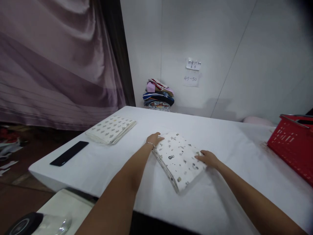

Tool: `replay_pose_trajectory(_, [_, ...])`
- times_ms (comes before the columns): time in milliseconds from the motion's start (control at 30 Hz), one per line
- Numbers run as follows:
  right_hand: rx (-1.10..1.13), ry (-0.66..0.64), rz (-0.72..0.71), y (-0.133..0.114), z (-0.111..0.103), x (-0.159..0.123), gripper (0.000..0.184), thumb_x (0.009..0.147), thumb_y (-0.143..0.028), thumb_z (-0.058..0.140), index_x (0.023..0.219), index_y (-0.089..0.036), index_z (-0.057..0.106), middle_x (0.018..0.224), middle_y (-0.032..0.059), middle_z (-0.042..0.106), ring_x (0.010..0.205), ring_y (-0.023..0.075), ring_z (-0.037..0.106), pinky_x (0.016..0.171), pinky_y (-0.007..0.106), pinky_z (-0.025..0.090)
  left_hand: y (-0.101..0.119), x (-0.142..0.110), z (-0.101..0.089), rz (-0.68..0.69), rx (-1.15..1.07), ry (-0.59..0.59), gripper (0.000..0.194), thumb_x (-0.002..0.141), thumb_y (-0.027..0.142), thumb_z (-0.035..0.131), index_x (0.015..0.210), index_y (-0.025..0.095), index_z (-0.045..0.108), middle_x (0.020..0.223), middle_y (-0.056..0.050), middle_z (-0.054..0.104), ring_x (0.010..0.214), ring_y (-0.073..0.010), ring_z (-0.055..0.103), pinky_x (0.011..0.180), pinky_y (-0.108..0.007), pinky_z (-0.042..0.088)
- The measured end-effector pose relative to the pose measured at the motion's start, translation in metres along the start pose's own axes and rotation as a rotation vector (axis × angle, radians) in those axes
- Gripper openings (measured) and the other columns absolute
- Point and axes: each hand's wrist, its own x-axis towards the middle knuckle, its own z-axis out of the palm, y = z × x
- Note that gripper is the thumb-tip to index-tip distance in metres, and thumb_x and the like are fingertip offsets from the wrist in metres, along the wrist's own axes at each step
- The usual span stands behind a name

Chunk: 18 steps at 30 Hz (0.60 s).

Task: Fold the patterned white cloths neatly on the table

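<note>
A folded white cloth [178, 156] printed with small grey and brown figures lies in front of me, its layered edge facing left and toward me. At its far left corner, my left hand [154, 140] grips the cloth, with a thin bracelet around the wrist. My right hand [208, 159] is closed on the opposite, right-hand side, its thumb and fingers at the edge. Fingertips under the fabric are hidden. Farther left rests a second folded cloth [111, 129], cream with grey cloud-like shapes, apart from both hands.
A white-covered table [132, 114] carries a flat black object [69, 153] at left and a red plastic basket [293, 143] at right. Stacked folded fabrics [158, 94] stand beyond the far edge, near the wall. A dark-lidded clear container [49, 224] sits low at left.
</note>
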Motion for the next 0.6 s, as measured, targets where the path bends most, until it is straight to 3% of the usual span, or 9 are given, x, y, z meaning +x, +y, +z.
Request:
replay_pose_trajectory(167, [-0.065, 0.084, 0.023, -0.005, 0.010, -0.016, 0.041, 0.076, -0.056, 0.055, 0.092, -0.019, 0.065, 0.087, 0.0071, 0.068, 0.081, 0.0245, 0.061, 0.068, 0.031, 0.041, -0.008, 0.009, 0.013, -0.069, -0.147, 0.035, 0.048, 0.077, 0.055, 0.057, 0.113, 0.023, 0.058, 0.119, -0.007, 0.062, 0.107, -0.0210, 0.057, 0.087, -0.026, 0.041])
replay_pose_trajectory(400, [-0.152, 0.013, 0.007, -0.007, 0.003, -0.015, 0.045, 0.080, -0.059, 0.048, 0.096, -0.019, 0.063, 0.089, 0.0081, 0.067, 0.082, 0.0252, 0.060, 0.071, 0.032, 0.042, -0.040, -0.013, 0.009, -0.158, -0.320, 0.168, 0.042, 0.079, 0.037, 0.060, 0.117, 0.019, 0.057, 0.117, -0.006, 0.061, 0.100, -0.0174, 0.059, 0.088, -0.025, 0.042])
replay_pose_trajectory(500, [-0.256, 0.076, -0.059, -0.010, 0.007, -0.019, 0.045, 0.085, -0.053, 0.043, 0.107, -0.018, 0.061, 0.106, 0.0120, 0.063, 0.101, 0.0282, 0.056, 0.084, 0.037, 0.042, -0.054, -0.038, 0.011, -0.206, -0.379, 0.235, 0.038, 0.081, 0.032, 0.057, 0.116, 0.019, 0.056, 0.117, -0.006, 0.061, 0.098, -0.0152, 0.060, 0.088, -0.024, 0.044])
replay_pose_trajectory(600, [-0.338, 0.223, -0.280, -0.023, 0.021, -0.030, 0.051, 0.086, -0.046, 0.044, 0.126, -0.015, 0.051, 0.134, 0.0144, 0.047, 0.127, 0.0296, 0.036, 0.103, 0.042, 0.030, -0.061, -0.064, 0.018, -0.240, -0.452, 0.299, 0.032, 0.083, 0.026, 0.053, 0.114, 0.018, 0.058, 0.112, -0.005, 0.064, 0.097, -0.0129, 0.061, 0.088, -0.022, 0.045])
